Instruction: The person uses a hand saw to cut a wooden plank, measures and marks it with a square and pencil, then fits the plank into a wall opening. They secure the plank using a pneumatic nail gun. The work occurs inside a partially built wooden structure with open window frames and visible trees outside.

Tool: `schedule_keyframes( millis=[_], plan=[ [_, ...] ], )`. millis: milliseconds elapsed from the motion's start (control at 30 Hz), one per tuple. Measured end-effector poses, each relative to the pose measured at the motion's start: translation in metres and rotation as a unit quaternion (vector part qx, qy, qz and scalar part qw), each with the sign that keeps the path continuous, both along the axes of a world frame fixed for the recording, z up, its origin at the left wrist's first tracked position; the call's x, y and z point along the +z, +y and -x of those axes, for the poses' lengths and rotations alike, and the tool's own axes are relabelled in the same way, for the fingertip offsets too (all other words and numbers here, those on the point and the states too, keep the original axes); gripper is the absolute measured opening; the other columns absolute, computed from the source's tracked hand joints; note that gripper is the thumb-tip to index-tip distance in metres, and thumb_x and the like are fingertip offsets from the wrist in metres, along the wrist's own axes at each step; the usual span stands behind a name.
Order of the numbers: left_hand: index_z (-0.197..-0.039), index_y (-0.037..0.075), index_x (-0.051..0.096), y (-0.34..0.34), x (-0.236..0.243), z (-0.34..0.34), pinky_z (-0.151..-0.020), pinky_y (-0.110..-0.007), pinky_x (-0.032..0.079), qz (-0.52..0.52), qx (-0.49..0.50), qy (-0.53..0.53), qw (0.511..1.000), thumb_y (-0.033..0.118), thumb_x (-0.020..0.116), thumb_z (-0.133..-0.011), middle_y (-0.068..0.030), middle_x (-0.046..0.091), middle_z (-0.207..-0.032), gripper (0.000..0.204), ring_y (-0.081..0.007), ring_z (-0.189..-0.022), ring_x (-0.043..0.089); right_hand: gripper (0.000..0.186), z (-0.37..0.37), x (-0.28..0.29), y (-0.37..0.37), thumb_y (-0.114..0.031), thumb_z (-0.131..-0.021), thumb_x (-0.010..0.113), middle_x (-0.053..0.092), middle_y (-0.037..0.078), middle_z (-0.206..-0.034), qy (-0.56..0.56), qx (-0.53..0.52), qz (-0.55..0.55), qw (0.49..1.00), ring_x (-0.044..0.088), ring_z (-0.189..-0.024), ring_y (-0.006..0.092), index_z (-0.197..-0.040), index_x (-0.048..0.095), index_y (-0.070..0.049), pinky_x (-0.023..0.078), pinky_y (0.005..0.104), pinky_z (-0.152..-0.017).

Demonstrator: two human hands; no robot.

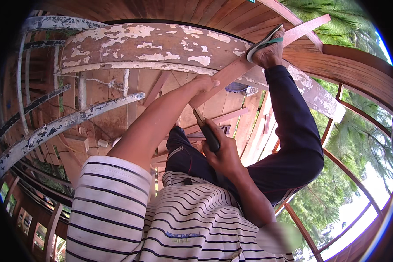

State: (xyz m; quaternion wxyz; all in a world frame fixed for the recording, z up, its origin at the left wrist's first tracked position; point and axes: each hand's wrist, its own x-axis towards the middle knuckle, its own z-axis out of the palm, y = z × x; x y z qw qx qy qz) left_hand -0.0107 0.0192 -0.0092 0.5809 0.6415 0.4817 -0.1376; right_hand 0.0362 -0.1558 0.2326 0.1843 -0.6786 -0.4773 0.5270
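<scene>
A narrow reddish wooden plank point(229, 73) lies slantwise across a thick beam with peeling paint point(161, 48). My left hand point(204, 83) grips the plank's near end, its fingers closed round the edge. My foot in a green-strapped flip-flop point(266, 43) presses on the same plank farther up. In my right hand point(225, 153) is a black-handled bladed tool point(212, 140), with my fingers wrapped round the handle. Its narrow blade point(198, 116), seen nearly edge-on, points up at the plank's near end. Whether the blade touches the wood I cannot tell.
Metal rails with flaking paint point(74, 115) stand at the left. Below lies a plank floor point(118, 115) with loose wood strips point(222, 117) and a rope tied to a post point(111, 83). A curved wooden rail point(358, 70) and window frames with trees behind are at the right.
</scene>
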Motion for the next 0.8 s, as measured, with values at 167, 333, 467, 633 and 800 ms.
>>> schedule_keyframes(
  millis=[167,333,467,633,800],
  plan=[
    [-0.122,-0.006,0.065,0.003,0.009,0.004,-0.09,-0.043,0.051,0.059,0.029,0.012,0.998,0.059,0.061,-0.093,-0.029,0.066,-0.121,0.072,-0.0374,-0.113,0.065,0.063,-0.037,0.113,-0.055,-0.002,-0.085,0.068,0.069,0.025,-0.106,-0.038,0.036,-0.001,0.999,0.072,-0.092,0.039,-0.144,0.045,-0.002,0.056,0.0375,-0.076],
    [-0.122,-0.005,0.066,0.002,0.006,-0.004,-0.092,-0.044,0.051,0.033,0.023,0.021,0.999,0.058,0.06,-0.094,-0.0295,0.066,-0.119,0.069,-0.0366,-0.111,0.066,0.062,-0.015,0.041,-0.035,-0.004,-0.087,0.067,0.069,0.025,-0.102,-0.013,-0.015,-0.012,1.0,0.071,-0.084,0.0422,-0.144,0.043,-0.003,0.056,0.0407,-0.073],
    [-0.122,-0.005,0.065,-0.005,0.008,0.001,-0.094,-0.045,0.05,0.049,0.043,0.002,0.998,0.058,0.059,-0.094,-0.0299,0.065,-0.121,0.069,-0.0387,-0.113,0.065,0.06,-0.005,0.02,-0.009,-0.008,-0.089,0.066,0.069,0.025,-0.101,-0.008,0.015,0.033,0.999,0.066,-0.074,0.0468,-0.144,0.043,-0.005,0.053,0.0452,-0.068],
    [-0.124,-0.005,0.065,-0.006,0.006,0.0,-0.096,-0.045,0.049,0.031,0.029,0.039,0.998,0.059,0.058,-0.095,-0.0296,0.064,-0.123,0.071,-0.0398,-0.116,0.063,0.066,-0.037,0.114,-0.055,-0.004,-0.085,0.069,0.069,0.026,-0.111,-0.046,0.061,0.01,0.997,0.071,-0.101,0.0396,-0.146,0.041,0.0,0.057,0.0395,-0.086],
    [-0.123,-0.005,0.065,-0.009,0.001,-0.004,-0.097,-0.045,0.049,0.025,0.029,0.031,0.999,0.059,0.057,-0.095,-0.0293,0.064,-0.123,0.07,-0.0398,-0.117,0.062,0.057,-0.004,0.008,0.001,-0.007,-0.09,0.065,0.065,0.027,-0.085,-0.009,0.018,0.012,1.0,0.067,-0.073,0.0439,-0.143,0.043,-0.003,0.052,0.0433,-0.064]
  ],
)
